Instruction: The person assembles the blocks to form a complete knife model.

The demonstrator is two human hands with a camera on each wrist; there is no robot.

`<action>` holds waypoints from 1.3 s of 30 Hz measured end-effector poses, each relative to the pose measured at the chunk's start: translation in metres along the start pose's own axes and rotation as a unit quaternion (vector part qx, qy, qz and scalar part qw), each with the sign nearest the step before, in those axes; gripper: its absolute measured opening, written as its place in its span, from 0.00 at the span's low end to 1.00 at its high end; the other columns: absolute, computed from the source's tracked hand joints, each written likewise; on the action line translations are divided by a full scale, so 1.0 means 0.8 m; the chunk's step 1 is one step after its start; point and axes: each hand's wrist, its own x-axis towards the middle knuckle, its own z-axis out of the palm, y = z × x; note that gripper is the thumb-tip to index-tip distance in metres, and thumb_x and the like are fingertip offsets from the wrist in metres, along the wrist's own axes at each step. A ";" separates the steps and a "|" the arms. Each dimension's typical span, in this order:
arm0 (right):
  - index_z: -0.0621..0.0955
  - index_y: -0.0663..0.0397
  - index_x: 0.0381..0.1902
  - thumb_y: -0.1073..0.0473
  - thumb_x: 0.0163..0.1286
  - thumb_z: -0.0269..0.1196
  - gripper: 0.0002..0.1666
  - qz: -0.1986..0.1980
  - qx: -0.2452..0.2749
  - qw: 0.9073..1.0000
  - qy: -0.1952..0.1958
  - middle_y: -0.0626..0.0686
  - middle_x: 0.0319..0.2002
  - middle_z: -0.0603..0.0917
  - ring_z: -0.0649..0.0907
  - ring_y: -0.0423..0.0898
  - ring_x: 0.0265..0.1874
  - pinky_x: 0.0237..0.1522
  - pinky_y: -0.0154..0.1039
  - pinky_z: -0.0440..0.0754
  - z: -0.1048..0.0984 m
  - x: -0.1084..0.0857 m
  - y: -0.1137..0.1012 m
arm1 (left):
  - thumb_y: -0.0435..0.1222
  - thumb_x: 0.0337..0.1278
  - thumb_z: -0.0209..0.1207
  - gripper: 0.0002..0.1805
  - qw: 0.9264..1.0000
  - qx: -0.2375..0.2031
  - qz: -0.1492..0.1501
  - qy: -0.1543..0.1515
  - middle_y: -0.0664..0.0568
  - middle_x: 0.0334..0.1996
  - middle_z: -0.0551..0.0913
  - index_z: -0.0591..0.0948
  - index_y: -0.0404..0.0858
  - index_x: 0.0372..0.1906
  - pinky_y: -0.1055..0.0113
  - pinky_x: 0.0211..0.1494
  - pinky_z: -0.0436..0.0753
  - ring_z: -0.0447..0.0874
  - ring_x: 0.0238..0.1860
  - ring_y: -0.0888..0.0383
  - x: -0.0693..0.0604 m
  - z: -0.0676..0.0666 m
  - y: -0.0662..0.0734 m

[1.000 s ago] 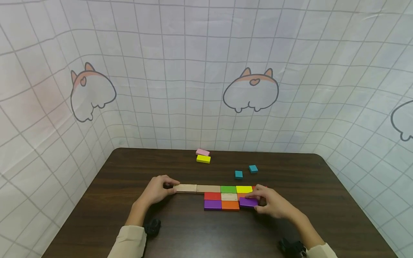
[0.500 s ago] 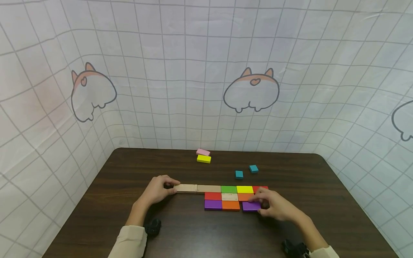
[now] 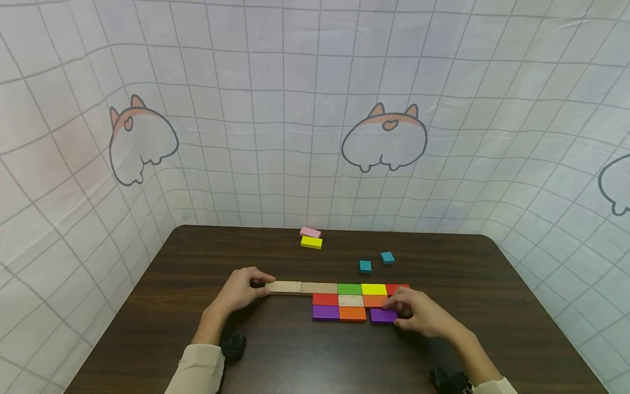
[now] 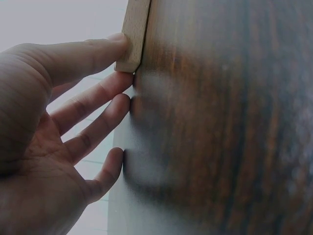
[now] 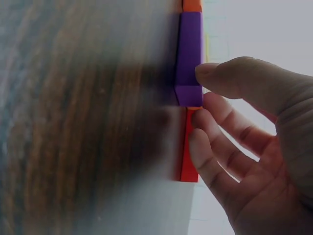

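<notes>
My left hand (image 3: 237,291) pinches the left end of a pale wooden block (image 3: 285,287), which starts the back row; the left wrist view shows thumb and index finger at the block's end (image 4: 133,41). My right hand (image 3: 422,314) holds a purple block (image 3: 383,316) by its right end, thumb on its near side (image 5: 190,54). A narrow gap parts that block from the orange block (image 3: 352,313) on its left. The back row continues with a second wooden block, green (image 3: 349,289), yellow (image 3: 374,289) and red blocks. Red, pale and orange blocks form the middle row.
Behind the rows lie two small teal blocks (image 3: 365,266), and farther back a yellow block (image 3: 311,242) touching a pink block (image 3: 310,232). Another purple block (image 3: 326,312) ends the front row at left. A white gridded curtain (image 3: 275,137) surrounds the table.
The right hand has shifted slightly to the right and nearer with the purple block, which has come down from a tilt to lie flat. My left hand has stayed in place.
</notes>
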 end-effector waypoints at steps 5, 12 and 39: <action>0.86 0.43 0.49 0.59 0.63 0.73 0.15 0.016 -0.003 1.000 0.013 0.44 0.43 0.81 0.77 0.38 0.37 0.38 0.33 0.78 -0.003 -0.003 0.002 | 0.35 0.59 0.71 0.13 1.000 0.000 0.000 0.000 0.59 0.41 0.86 0.91 0.49 0.49 0.56 0.51 0.82 0.81 0.45 0.58 0.000 0.000 0.001; 0.86 0.47 0.47 0.57 0.65 0.73 0.13 0.038 0.025 0.999 -0.014 0.45 0.36 0.82 0.76 0.36 0.33 0.35 0.32 0.78 -0.003 0.000 0.007 | 0.35 0.60 0.71 0.13 1.000 -0.003 0.001 -0.002 0.59 0.42 0.86 0.91 0.49 0.49 0.56 0.51 0.83 0.82 0.45 0.58 -0.001 0.000 0.001; 0.85 0.50 0.44 0.59 0.65 0.73 0.10 0.050 0.043 0.998 -0.011 0.43 0.29 0.80 0.77 0.35 0.28 0.33 0.31 0.78 0.005 0.013 0.001 | 0.35 0.59 0.71 0.13 1.000 0.004 0.000 0.003 0.59 0.41 0.87 0.91 0.49 0.48 0.57 0.51 0.83 0.81 0.44 0.59 0.000 -0.001 0.002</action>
